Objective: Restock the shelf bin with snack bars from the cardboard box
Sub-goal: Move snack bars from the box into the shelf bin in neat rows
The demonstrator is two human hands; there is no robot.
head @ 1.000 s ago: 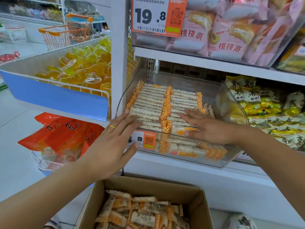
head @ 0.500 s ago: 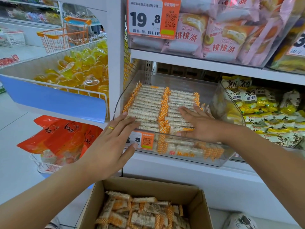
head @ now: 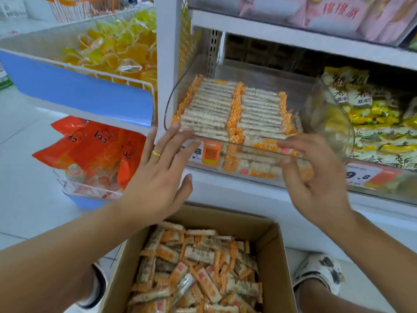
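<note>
A clear plastic shelf bin (head: pixel 170 102) holds two neat rows of snack bars (head: pixel 209 109) in white wrappers with orange checked ends. Below it stands an open cardboard box (head: pixel 278 256) full of loose snack bars (head: pixel 198 267). My left hand (head: pixel 155 184), with a gold ring, is spread flat, its fingertips at the bin's front left rim. In front of the bin's front right wall, my right hand (head: pixel 316 181) hovers with loosely bent fingers. Neither hand holds anything.
A wire basket (head: pixel 79 86) with a blue front, holding yellow jelly cups, juts out at the left, with orange packets (head: pixel 94 150) under it. Yellow packets (head: pixel 372 123) fill the neighbouring bin on the right. Pink packs (head: pixel 338 12) sit on the shelf above. A slippered foot (head: pixel 320 274) stands beside the box.
My right hand has come off the bars and out of the bin to its front wall. My left hand stays at the front left rim. The view has tilted down.
</note>
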